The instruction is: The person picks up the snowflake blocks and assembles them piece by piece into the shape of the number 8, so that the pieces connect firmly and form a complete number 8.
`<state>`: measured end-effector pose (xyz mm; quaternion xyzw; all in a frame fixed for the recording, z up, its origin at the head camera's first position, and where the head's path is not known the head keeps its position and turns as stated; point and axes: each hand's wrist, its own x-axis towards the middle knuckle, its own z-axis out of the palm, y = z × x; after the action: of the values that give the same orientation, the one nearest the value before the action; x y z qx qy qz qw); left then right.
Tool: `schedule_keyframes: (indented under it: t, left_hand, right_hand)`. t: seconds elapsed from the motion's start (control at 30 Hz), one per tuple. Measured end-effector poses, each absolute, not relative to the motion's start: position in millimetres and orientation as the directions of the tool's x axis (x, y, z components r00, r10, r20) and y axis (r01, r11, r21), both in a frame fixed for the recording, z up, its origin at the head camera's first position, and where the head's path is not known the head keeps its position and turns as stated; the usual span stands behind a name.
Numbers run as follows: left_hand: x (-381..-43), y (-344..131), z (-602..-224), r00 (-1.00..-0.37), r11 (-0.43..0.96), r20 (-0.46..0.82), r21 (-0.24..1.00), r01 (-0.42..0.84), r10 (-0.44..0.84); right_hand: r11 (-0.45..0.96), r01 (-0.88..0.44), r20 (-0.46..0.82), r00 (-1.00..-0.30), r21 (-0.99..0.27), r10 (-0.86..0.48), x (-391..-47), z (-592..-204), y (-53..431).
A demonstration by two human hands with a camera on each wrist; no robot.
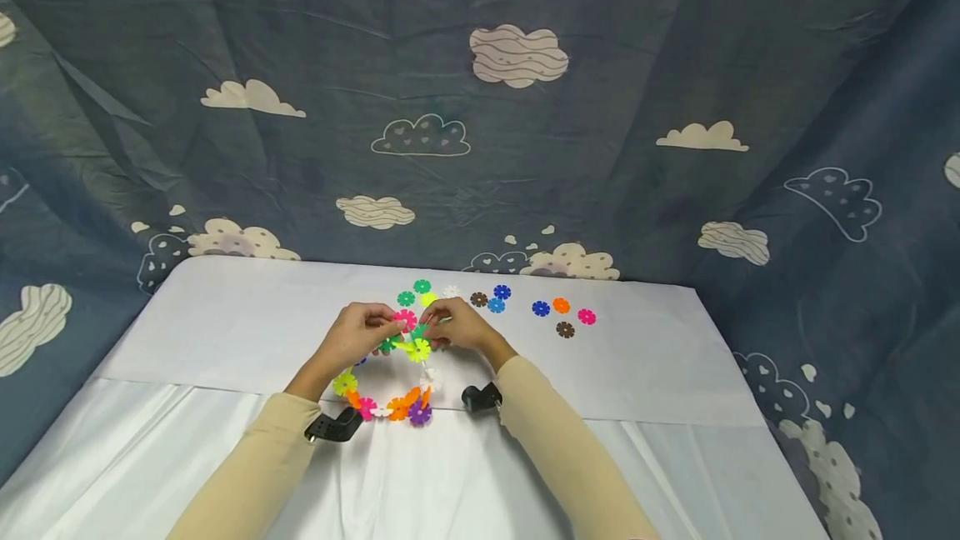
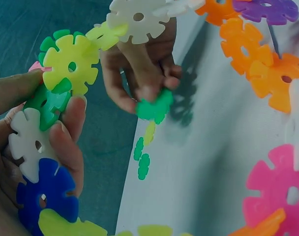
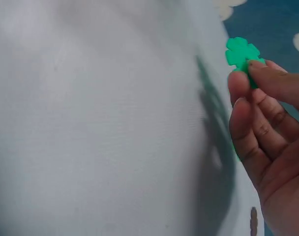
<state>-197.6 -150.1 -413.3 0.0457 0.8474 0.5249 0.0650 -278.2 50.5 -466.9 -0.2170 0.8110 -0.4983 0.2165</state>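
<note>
A ring of interlocking plastic flower discs [image 1: 345,382], in yellow, orange, pink, white, purple, blue and green, is held up over the white table. My left hand [image 1: 356,332] grips its far side, thumb and fingers around a green disc [image 2: 47,104] beside a yellow disc [image 2: 71,64]. A pink disc [image 1: 405,321] stands out from the ring at the left fingertips; in the left wrist view it is mostly hidden behind the thumb. Close by on the right, my right hand [image 1: 461,325] pinches a loose green disc [image 3: 239,51] between thumb and index finger.
Loose discs lie beyond the hands on the white table [image 1: 645,357]: two green discs, a yellow disc [image 1: 428,299], and further right brown, blue, orange [image 1: 561,305] and pink ones. A dark cloud-print curtain [image 1: 450,173] hangs behind the table and at its sides.
</note>
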Motion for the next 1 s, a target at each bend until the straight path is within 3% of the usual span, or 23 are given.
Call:
schedule_keyframes:
  t: [0.23, 0.47, 0.7, 1.0]
  left_hand:
    - [-196.9, -151.4, -413.3, -0.980, 0.414, -0.029, 0.908, 0.057, 0.199]
    - [-196.5, -149.5, -412.6, -0.974, 0.404, -0.032, 0.912, 0.063, 0.223]
    - [-196.5, -146.9, -411.9, -0.974, 0.438, 0.003, 0.893, 0.105, 0.228]
    - [-193.6, -144.6, -408.4, -0.964, 0.473, 0.050, 0.864, 0.174, 0.262]
  right_hand:
    - [0.201, -0.093, -0.019, -0.869, -0.975, -0.494, -269.4, -450.4, 66.8]
    - [-0.002, -0.133, 0.117, -0.867, -0.991, -0.485, -258.5, -426.9, 72.8]
    - [-0.084, -0.194, 0.210, -0.831, -0.977, -0.515, -250.8, -411.2, 66.3]
    - [-0.112, -0.191, 0.221, -0.805, -0.975, -0.551, -252.1, -408.9, 66.4]
